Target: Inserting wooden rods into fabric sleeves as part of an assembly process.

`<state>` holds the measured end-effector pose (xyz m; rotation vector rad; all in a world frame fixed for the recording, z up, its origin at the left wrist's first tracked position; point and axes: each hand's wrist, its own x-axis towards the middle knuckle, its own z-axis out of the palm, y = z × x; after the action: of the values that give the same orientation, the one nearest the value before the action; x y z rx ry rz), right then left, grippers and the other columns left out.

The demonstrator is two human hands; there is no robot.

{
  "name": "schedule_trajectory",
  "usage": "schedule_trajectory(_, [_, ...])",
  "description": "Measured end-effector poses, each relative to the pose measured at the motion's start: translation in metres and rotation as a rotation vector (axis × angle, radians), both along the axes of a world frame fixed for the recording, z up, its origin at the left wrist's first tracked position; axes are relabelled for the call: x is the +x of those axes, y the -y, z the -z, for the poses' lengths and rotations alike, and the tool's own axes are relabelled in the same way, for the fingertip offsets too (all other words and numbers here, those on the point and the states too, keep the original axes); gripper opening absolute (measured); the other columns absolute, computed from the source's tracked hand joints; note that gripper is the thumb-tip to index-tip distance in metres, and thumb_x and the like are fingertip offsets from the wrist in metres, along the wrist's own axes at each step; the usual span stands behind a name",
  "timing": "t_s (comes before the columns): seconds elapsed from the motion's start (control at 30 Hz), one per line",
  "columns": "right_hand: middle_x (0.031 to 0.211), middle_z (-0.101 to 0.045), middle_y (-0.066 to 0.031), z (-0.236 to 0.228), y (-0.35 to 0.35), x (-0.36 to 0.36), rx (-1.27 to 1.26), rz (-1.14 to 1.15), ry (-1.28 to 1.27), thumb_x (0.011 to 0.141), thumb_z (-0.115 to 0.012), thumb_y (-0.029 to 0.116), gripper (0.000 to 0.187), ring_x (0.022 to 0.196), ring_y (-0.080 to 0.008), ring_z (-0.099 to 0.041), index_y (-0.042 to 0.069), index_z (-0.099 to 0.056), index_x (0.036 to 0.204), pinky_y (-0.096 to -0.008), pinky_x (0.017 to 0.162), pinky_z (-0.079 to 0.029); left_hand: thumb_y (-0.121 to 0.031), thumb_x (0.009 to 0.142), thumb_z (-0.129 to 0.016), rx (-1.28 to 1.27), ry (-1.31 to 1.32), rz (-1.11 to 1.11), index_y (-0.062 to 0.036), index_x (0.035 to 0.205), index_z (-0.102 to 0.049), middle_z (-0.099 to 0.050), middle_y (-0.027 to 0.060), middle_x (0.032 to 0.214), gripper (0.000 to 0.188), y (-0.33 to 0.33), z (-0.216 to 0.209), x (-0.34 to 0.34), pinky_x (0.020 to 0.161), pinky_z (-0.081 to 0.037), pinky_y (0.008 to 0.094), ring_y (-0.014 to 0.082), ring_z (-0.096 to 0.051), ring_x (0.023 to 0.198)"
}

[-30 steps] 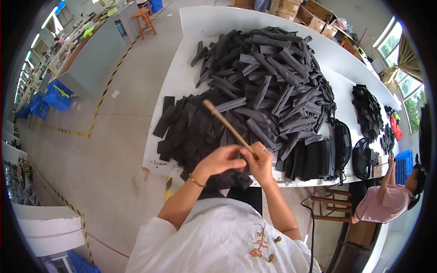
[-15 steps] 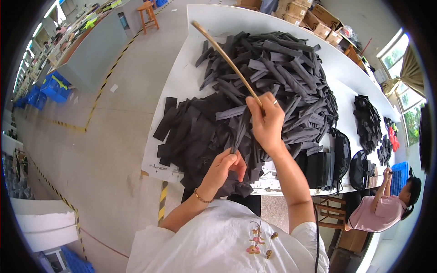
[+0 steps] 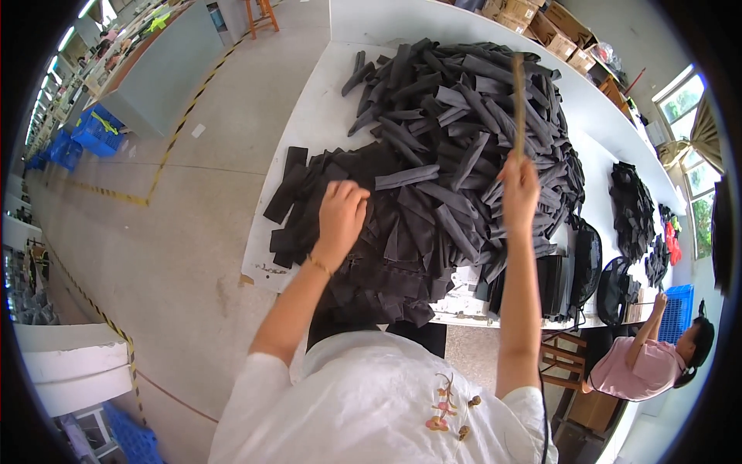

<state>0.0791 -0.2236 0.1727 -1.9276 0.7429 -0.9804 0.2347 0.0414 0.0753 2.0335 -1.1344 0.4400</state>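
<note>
My right hand (image 3: 521,193) is closed around a thin wooden stick (image 3: 519,108), which points away from me over the pile of dark grey fabric tubes (image 3: 464,100). Motion slightly blurs the stick and the hand. My left hand (image 3: 341,220) is over the flat black fabric pieces (image 3: 386,271) at the near left of the table, its fingers curled together. Whether a piece is pinched in those fingers cannot be made out. A few loose tubes, one of them a grey tube (image 3: 406,177), lie between my hands on the edge of the pile.
The white table (image 3: 309,100) has a raised back wall. To the right stand black bags (image 3: 587,259) and another dark heap (image 3: 632,209). A person in pink (image 3: 638,363) sits at the right by a blue crate (image 3: 676,313). Cardboard boxes (image 3: 514,15) are stacked behind.
My hands have moved apart: the right one went right with the stick, the left one forward over the flat pieces. The dark fabric strip between them has left my right hand.
</note>
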Motion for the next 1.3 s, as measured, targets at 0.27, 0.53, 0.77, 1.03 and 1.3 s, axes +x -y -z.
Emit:
schedule_trajectory(0.27, [0.068, -0.052, -0.0023, 0.079, -0.093, -0.118, 0.083, -0.184, -0.248, 0.094, -0.059, 0.01, 0.019, 0.059, -0.0065, -0.045, 0.0, -0.06, 0.11, -0.0237, 0.053, -0.037, -0.006, 0.066, -0.074, 0.125, 0.117, 0.254, -0.0093, 0.077, -0.067, -0.062, -0.0008, 0.084, 0.013, 0.028, 0.008, 0.045, 0.078, -0.046, 0.0359, 0.0244, -0.055, 0.092])
schedule_trajectory(0.53, [0.07, -0.056, -0.0106, 0.057, -0.098, -0.157, -0.459, -0.232, -0.432, 0.087, -0.064, 0.008, 0.017, 0.056, -0.027, -0.059, 0.006, -0.066, 0.105, -0.0361, 0.051, -0.046, -0.002, 0.066, -0.075, 0.077, -0.172, 0.404, -0.0064, 0.075, -0.063, -0.067, 0.0008, 0.085, 0.016, 0.012, -0.036, 0.021, 0.084, -0.047, 0.0341, 0.0231, -0.057, 0.092])
schedule_trajectory(0.77, [0.07, -0.056, -0.0089, 0.055, -0.095, -0.156, -0.59, -0.23, -0.445, 0.087, -0.065, 0.012, 0.019, 0.055, -0.026, -0.06, 0.007, -0.065, 0.105, -0.0363, 0.049, -0.046, -0.004, 0.068, -0.075, 0.127, -0.115, 0.487, -0.0066, 0.074, -0.062, -0.067, -0.0015, 0.085, 0.015, 0.008, -0.065, -0.005, 0.085, -0.046, 0.0351, 0.0227, -0.057, 0.095])
schedule_trajectory(1.03, [0.075, -0.063, -0.0131, 0.056, -0.119, -0.128, -0.509, -0.269, -0.382, 0.087, -0.064, 0.011, 0.03, 0.062, -0.031, -0.063, 0.009, -0.061, 0.118, -0.04, 0.053, -0.05, -0.01, 0.073, -0.071, 0.209, 0.047, 0.541, -0.0097, 0.077, -0.063, -0.065, -0.0027, 0.088, 0.009, 0.008, -0.077, -0.035, 0.09, -0.041, 0.0378, 0.0205, -0.055, 0.104])
schedule_trajectory(1.3, [0.071, -0.053, -0.001, 0.073, -0.163, -0.085, 0.417, -0.501, -0.064, 0.099, -0.054, 0.015, 0.026, 0.064, -0.0081, -0.048, -0.001, -0.058, 0.12, -0.0231, 0.059, -0.041, -0.009, 0.076, -0.077, -0.788, -0.275, 0.067, -0.0036, 0.125, -0.052, -0.044, 0.0143, 0.132, 0.055, -0.007, -0.075, -0.098, 0.102, -0.038, 0.0454, 0.0287, -0.041, 0.122])
